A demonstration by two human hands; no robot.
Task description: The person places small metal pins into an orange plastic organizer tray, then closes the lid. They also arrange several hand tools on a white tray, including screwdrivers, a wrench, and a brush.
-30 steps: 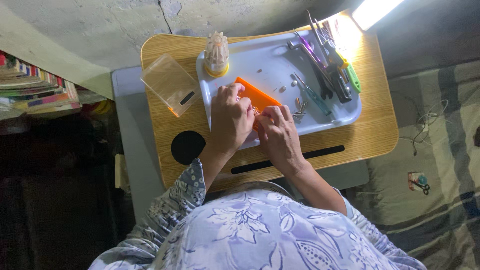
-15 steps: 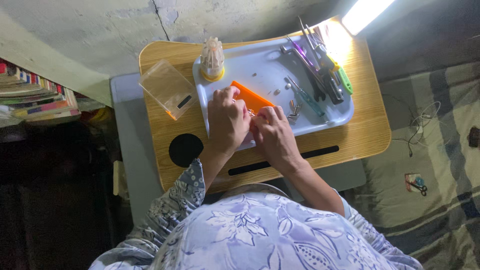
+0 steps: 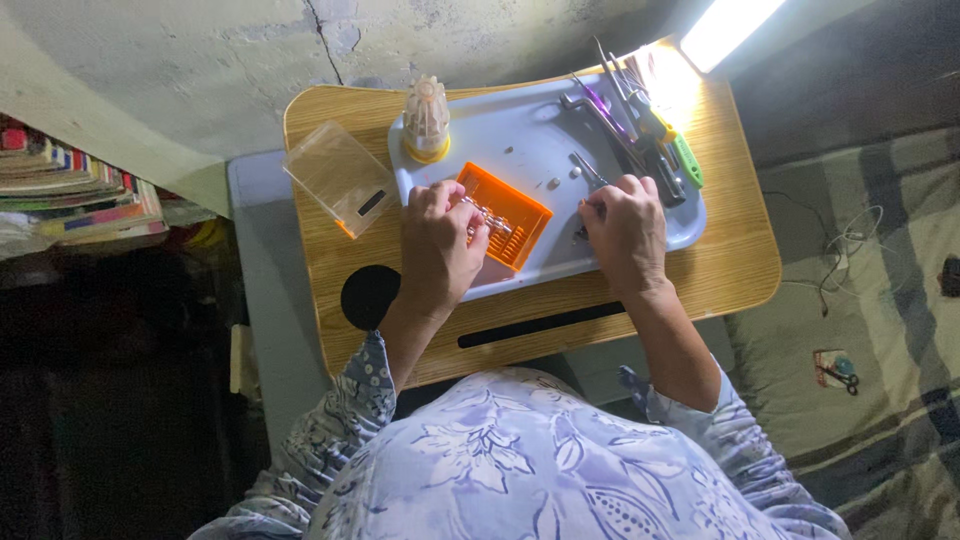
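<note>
My left hand (image 3: 437,248) rests on the near left end of an orange tray (image 3: 506,217) that holds a row of small metal bits. The orange tray lies inside a pale grey tray (image 3: 530,140) on a wooden lap desk (image 3: 735,250). My right hand (image 3: 626,228) is to the right of the orange tray, fingers curled over a small metal tool at the grey tray's middle right; the tool is mostly hidden. A teal-handled screwdriver (image 3: 592,175) lies just beyond my right fingers.
A pile of tools (image 3: 645,125) with a green handle fills the grey tray's far right. A cream bottle-shaped object (image 3: 426,118) stands at its far left. A clear plastic lid (image 3: 340,176) lies left of the tray. Books (image 3: 70,190) are stacked far left; a lamp (image 3: 725,25) glows top right.
My right hand left the orange tray and moved right to the small metal tool. The orange tray, before covered by both hands, now shows its contents. My left hand stayed.
</note>
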